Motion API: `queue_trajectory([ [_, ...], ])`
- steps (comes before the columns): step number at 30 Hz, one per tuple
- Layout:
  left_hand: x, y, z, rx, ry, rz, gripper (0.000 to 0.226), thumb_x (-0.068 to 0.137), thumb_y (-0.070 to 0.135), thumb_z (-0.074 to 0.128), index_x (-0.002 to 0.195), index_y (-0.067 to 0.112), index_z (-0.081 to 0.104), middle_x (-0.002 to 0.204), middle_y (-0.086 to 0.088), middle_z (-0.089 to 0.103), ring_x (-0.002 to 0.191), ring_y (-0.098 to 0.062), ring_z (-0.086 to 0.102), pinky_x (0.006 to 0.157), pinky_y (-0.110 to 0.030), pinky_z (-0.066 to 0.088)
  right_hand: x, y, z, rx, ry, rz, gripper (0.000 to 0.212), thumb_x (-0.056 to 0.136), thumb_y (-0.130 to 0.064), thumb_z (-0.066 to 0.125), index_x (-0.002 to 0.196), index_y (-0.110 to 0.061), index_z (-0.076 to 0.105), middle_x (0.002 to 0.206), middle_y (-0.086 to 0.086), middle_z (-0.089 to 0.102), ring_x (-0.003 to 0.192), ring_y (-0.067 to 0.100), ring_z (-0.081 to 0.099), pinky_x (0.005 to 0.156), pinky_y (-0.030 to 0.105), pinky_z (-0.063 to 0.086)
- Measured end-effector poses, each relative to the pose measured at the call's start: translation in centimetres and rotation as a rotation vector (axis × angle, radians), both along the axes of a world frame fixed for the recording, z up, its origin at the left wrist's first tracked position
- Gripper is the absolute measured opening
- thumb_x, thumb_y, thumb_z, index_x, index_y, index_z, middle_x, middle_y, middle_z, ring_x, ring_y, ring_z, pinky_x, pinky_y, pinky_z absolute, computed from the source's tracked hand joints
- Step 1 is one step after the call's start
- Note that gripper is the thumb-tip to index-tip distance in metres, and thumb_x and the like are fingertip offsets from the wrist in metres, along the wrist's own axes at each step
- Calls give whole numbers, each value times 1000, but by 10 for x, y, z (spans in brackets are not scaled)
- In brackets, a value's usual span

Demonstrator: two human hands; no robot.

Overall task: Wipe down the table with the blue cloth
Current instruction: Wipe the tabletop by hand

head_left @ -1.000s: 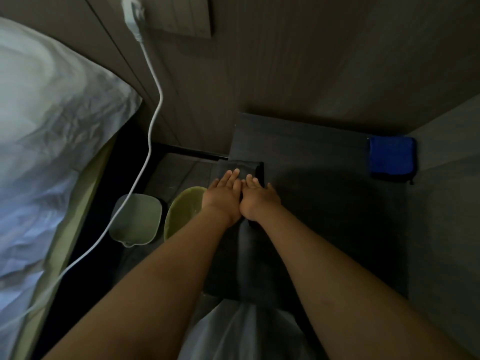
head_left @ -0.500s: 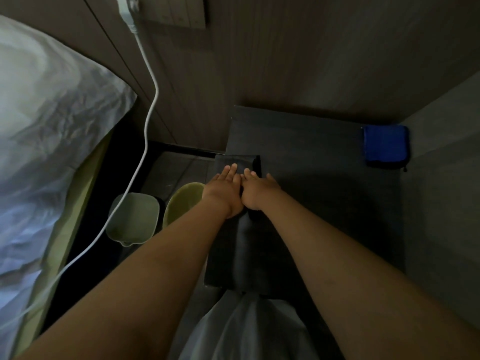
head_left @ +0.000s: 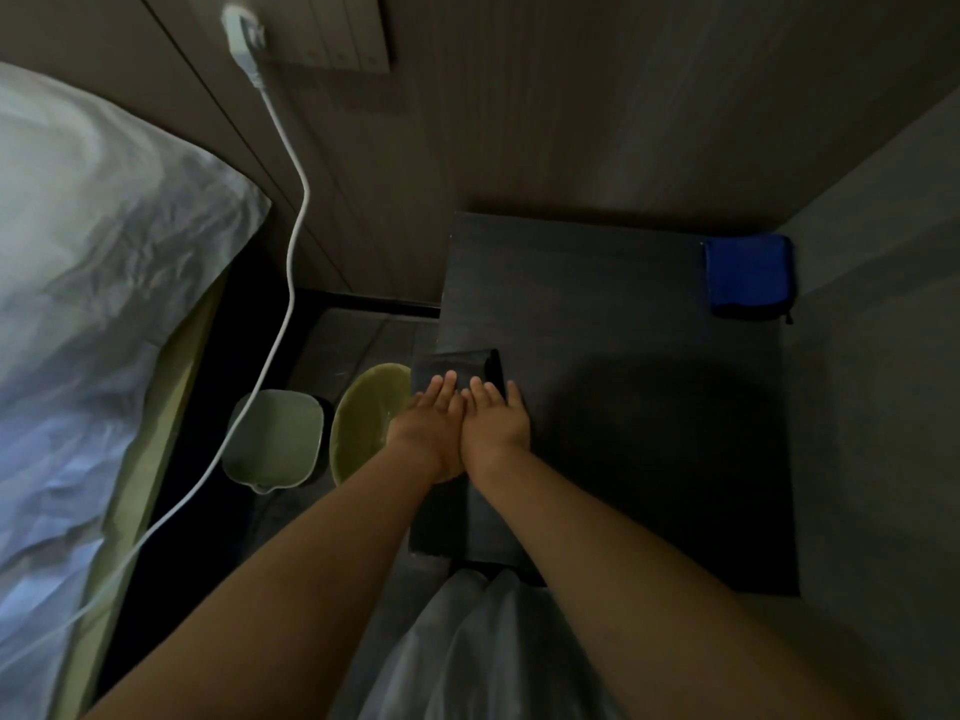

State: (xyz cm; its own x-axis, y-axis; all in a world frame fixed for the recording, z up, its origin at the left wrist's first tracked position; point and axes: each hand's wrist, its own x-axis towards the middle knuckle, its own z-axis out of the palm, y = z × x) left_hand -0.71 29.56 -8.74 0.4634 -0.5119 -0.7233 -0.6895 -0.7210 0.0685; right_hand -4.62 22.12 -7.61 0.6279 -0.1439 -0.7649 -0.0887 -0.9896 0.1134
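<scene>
A folded blue cloth (head_left: 748,275) lies at the far right corner of the dark table (head_left: 613,314), against the right wall. My left hand (head_left: 428,426) and my right hand (head_left: 493,423) lie side by side, fingers straight, flat on a dark folded item (head_left: 457,363) at the table's left edge. Neither hand touches the blue cloth, which lies well to their right and farther back.
A bed with pale sheets (head_left: 104,304) fills the left side. A white cable (head_left: 291,283) hangs from a wall plug. A grey bin (head_left: 275,433) and a yellow-green basin (head_left: 363,413) stand on the floor left of the table. Walls close in behind and to the right.
Both hands stay pressed together on the dark item at the table's left edge. Only the camera view has shifted slightly.
</scene>
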Motion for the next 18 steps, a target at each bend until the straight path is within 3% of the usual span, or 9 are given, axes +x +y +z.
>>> queue_trajectory([
  [12, -11, -23, -1, -39, 45, 15, 88, 93, 46, 47, 152, 9, -6, 159, -15, -15, 147, -26, -11, 120, -38, 3, -13, -27, 3, 36, -7, -20, 78, 98, -32, 45, 153, -9, -5, 162, 8, -10, 149, 22, -4, 118, 47, -6],
  [18, -31, -56, -3, -54, 40, -19, 89, 92, 47, 47, 152, 12, -8, 159, -13, -16, 147, -26, -12, 119, -38, 1, -33, -57, -4, -16, 16, -34, 88, 93, -30, 56, 153, -12, -6, 161, 8, -10, 149, 22, -5, 119, 47, -4],
])
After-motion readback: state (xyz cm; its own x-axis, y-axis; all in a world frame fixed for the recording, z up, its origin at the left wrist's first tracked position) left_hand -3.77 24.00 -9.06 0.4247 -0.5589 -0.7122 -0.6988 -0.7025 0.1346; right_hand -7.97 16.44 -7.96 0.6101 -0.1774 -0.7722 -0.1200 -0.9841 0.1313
